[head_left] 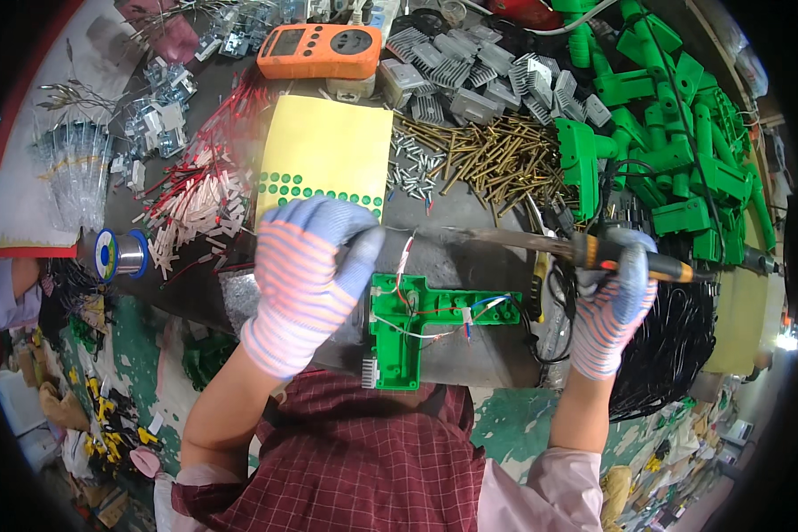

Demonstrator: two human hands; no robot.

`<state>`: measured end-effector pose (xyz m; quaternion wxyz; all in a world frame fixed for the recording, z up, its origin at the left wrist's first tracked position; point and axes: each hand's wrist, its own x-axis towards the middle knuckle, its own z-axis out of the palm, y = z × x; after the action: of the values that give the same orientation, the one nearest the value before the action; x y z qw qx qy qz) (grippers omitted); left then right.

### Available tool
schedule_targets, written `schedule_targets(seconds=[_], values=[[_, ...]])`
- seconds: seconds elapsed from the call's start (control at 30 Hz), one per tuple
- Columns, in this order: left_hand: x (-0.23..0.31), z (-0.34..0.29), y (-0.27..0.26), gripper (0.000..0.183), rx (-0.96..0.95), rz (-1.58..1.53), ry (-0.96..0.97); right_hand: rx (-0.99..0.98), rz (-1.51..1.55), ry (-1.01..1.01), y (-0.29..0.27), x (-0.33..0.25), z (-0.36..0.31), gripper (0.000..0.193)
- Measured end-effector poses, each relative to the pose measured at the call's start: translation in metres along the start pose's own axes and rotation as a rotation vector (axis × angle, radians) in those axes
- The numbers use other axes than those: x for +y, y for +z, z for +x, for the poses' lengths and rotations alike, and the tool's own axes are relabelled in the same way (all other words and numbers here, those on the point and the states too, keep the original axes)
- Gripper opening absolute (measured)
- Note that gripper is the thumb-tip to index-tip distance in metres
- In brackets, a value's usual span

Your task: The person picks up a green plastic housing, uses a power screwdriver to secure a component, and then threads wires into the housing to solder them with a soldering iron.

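Note:
My right hand [619,306], in a striped glove, is closed round the handle of a soldering iron [585,252]. The iron lies nearly level, its tip pointing left toward my left hand [306,275]. That hand, in a matching glove, has its fingers pinched together above the bench; whatever they hold is too small to make out. A red and white wire lead [405,257] rises beside its fingertips. Below sits an open green plastic housing [397,355], shaped like a drill body, with red, blue and white wires inside. A finned metal heat sink [369,372] is at its lower left corner.
A yellow sheet with green dots [324,146] lies ahead, below an orange multimeter [319,51]. Brass screws [514,160], heat sinks [452,75] and green housings [674,151] are piled far right. Left are a solder spool [121,254], wired parts [195,208] and another person's arm [13,288].

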<state>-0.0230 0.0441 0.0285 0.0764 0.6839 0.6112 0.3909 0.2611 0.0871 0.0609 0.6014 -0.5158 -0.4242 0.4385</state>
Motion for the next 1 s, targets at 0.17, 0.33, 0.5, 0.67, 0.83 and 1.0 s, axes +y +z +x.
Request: schedule_targets(seconds=[0.17,0.33,0.5,0.67,0.83,1.0], values=[[0.043,-0.031,-0.036,0.016,-0.060,-0.555,-0.163,0.093,0.153,-0.060,-0.043,-0.021,-0.014,0.025],[0.056,-0.053,-0.012,0.021,-0.106,-0.384,0.032,0.010,0.251,-0.036,-0.064,-0.025,-0.034,0.026],[0.052,-0.055,-0.006,0.018,-0.026,-0.184,0.105,-0.025,0.223,-0.001,-0.067,-0.023,-0.044,0.021],[0.056,-0.054,-0.002,0.020,-0.005,-0.175,0.160,-0.040,0.167,-0.030,-0.064,-0.026,-0.048,0.026],[0.059,-0.058,0.002,0.020,0.012,-0.182,0.170,-0.023,0.168,-0.039,-0.067,-0.028,-0.054,0.023],[0.058,-0.059,0.006,0.020,0.014,-0.183,0.188,0.093,0.157,-0.039,-0.068,-0.027,-0.057,0.023]])
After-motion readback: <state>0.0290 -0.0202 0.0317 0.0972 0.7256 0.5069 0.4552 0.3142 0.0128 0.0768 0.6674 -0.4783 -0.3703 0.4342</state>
